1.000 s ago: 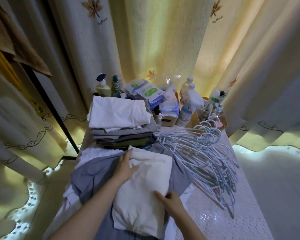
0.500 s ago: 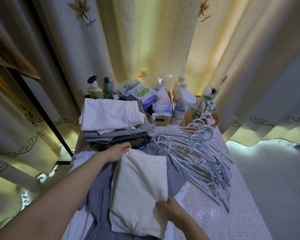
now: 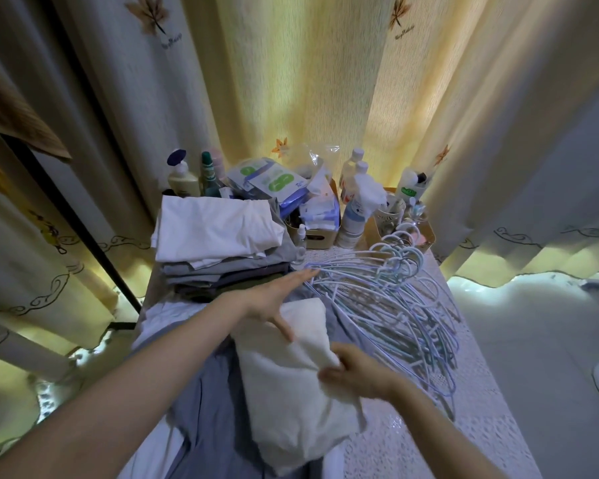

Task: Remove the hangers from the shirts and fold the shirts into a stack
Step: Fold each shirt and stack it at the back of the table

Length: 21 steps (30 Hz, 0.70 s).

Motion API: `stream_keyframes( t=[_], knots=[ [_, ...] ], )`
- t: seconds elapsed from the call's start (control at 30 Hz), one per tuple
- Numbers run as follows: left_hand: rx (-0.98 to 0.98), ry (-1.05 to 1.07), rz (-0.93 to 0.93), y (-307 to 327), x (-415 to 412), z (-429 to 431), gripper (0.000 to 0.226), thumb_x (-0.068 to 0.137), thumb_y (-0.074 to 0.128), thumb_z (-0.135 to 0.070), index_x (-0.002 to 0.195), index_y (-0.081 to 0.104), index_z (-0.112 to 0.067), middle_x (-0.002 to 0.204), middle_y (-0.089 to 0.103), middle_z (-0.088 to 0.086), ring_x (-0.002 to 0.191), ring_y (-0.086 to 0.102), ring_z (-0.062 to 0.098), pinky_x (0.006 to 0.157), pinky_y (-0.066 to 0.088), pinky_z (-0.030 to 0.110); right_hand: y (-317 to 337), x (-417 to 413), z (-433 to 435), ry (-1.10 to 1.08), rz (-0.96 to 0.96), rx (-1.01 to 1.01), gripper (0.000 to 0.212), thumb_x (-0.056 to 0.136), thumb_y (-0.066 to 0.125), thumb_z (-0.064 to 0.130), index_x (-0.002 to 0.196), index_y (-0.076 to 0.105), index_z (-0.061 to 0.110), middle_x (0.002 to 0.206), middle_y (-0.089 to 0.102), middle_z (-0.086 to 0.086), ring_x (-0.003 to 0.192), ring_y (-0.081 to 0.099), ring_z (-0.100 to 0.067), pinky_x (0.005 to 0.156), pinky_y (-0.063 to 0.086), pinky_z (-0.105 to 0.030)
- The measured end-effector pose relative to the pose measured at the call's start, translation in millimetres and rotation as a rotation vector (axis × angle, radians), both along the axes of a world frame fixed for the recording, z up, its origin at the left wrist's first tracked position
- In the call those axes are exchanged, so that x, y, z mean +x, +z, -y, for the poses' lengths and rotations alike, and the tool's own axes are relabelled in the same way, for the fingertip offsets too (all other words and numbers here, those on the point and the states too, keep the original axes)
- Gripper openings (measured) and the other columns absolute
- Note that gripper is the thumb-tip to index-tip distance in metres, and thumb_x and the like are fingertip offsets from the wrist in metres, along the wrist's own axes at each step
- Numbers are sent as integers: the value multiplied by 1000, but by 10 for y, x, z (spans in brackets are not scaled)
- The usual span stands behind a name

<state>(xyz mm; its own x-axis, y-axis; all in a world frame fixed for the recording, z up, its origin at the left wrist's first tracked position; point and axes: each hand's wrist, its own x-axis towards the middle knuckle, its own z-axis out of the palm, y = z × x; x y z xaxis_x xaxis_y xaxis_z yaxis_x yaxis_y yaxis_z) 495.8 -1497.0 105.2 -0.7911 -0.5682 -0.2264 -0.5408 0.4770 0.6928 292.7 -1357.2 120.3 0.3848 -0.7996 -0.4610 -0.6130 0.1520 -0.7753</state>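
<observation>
A folded white shirt (image 3: pixel 291 402) lies on a spread grey-blue garment (image 3: pixel 208 402) at the table's near end. My right hand (image 3: pixel 357 373) grips the shirt's right edge and has it lifted a little. Flat, with straight fingers, my left hand (image 3: pixel 274 299) reaches across the shirt's far end, its fingertips close to the hangers. Behind it stands a stack of folded shirts (image 3: pixel 218 247) with a white one on top. A pile of pale blue hangers (image 3: pixel 388 305) lies to the right.
Bottles (image 3: pixel 182 178), packets and a small box (image 3: pixel 320 219) crowd the back of the table (image 3: pixel 464 426), which has a lace-patterned cover. Curtains hang close behind and on both sides. A black rail (image 3: pixel 83 216) slants down at the left.
My left hand moved from the shirt's far left corner across to the right, over its far end. My right hand shifted up the shirt's right edge and raised it.
</observation>
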Motion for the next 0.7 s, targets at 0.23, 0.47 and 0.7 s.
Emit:
stream_keyframes(
  t=[0.23,0.47,0.7],
  knots=[
    [-405,-205,38,507,206,-107,28,70,81,-31,85,66,-14,130,53,2,128,42,19,108,34,34,1039,-182,596,453,-384,-168,19,92,53,14,100,62,29,96,58,12,83,51,-5,69,36,-6],
    [-142,290,-26,786,771,-248,25,67,57,-34,83,39,-36,82,54,-7,74,52,16,64,42,33,1347,-278,1079,507,-545,-178,39,84,67,27,121,58,31,101,58,14,94,57,-10,87,50,-29],
    [-159,747,-459,1365,1439,179,36,83,71,-15,107,50,-30,94,63,-13,69,62,-3,59,48,13,1634,-147,1736,89,-50,-321,23,84,69,25,106,61,24,101,62,4,85,64,-5,63,52,-13]
  ],
)
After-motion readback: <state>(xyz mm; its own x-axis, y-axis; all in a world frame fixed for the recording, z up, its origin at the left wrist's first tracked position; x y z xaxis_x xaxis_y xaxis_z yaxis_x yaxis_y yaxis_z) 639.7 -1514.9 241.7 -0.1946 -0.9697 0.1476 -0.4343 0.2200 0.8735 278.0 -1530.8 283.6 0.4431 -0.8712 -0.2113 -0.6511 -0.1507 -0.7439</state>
